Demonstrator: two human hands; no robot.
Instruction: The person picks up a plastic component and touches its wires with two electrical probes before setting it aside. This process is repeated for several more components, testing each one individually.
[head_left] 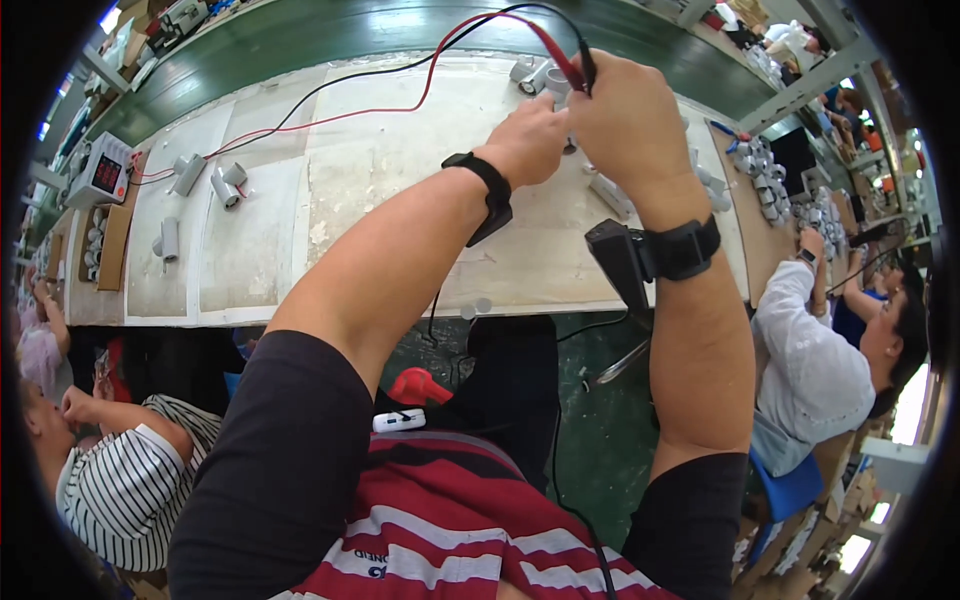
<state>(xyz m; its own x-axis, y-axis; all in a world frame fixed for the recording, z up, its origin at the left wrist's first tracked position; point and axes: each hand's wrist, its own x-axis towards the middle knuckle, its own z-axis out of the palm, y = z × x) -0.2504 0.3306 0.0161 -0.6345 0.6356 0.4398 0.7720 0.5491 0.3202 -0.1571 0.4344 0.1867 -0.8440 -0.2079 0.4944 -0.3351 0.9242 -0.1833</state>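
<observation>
At the far side of the worktable, my right hand [630, 125] is closed round the ends of a red lead [432, 75] and a black lead [370, 73]. My left hand [528, 140] meets it there, fingers bent together; whatever they pinch is hidden. Both leads arc back leftward to a white power supply box [102, 172] with a red lit display. Just beyond my hands lie white cylindrical lamp heads [535, 76]. Another white cylinder [610, 196] lies partly covered beneath my right wrist.
More lamp heads [188, 173] lie on the table's left part, beside a cardboard box [112, 245] of similar parts. Many silver-white parts [768, 180] crowd the right side. A person in white [815, 350] sits at right, another in stripes [140, 480] at left.
</observation>
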